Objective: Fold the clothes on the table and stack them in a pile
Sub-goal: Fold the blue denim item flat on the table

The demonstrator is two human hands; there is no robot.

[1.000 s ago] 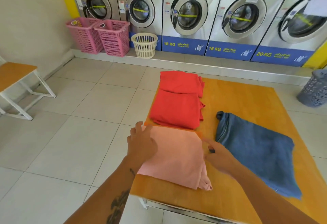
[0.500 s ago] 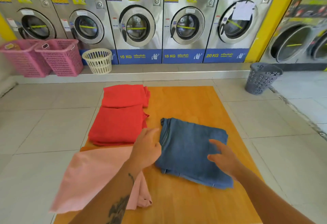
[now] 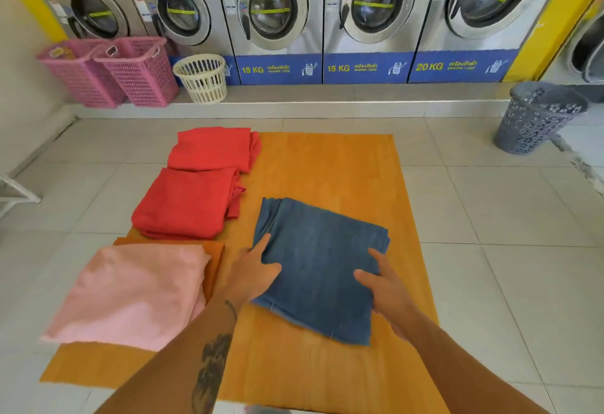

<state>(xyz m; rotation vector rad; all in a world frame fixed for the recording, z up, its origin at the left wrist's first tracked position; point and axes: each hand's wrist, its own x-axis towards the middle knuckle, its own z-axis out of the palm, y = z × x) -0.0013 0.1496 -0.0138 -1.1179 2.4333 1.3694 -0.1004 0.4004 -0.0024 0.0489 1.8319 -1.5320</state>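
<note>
L hand (image 3: 253, 271) & R hand (image 3: 384, 284) rest w/ fairly straight fingers on side edges of the folded denim (image 3: 320, 260), mid table (image 3: 327, 168); fingertips possibly tucked under, unclear. Lifted so, its layers may sag open. The pink shirt (image 3: 130, 292) overhanging the left edge could slip; red piles (image 3: 192, 204) beyond.

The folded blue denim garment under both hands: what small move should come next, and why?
Probably grip the folded blue denim garment and lift it toward the folded pink cloth. The left hand and right hand rest on its two sides, it looks fully folded, and the clothes lie spread over the orange table, not yet piled.
</note>
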